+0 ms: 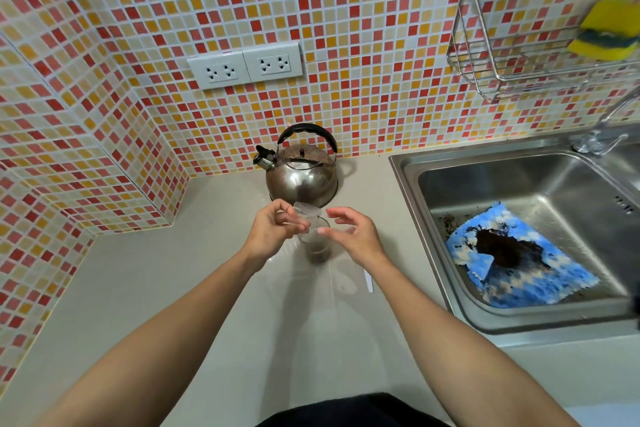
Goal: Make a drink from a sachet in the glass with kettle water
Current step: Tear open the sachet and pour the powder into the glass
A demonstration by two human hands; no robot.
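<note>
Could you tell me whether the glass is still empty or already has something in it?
Not empty: the glass shows dark powder at its bottom, below the sachet in the left hand.

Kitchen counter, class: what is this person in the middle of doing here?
A person is making a drink. The left hand holds a small clear sachet tipped over a glass on the counter, and there is dark powder in the bottom of the glass. The right hand hovers open beside the glass. A steel kettle stands just behind, untouched. A torn white strip lies on the counter. A stained blue cloth sits in the sink.
</note>
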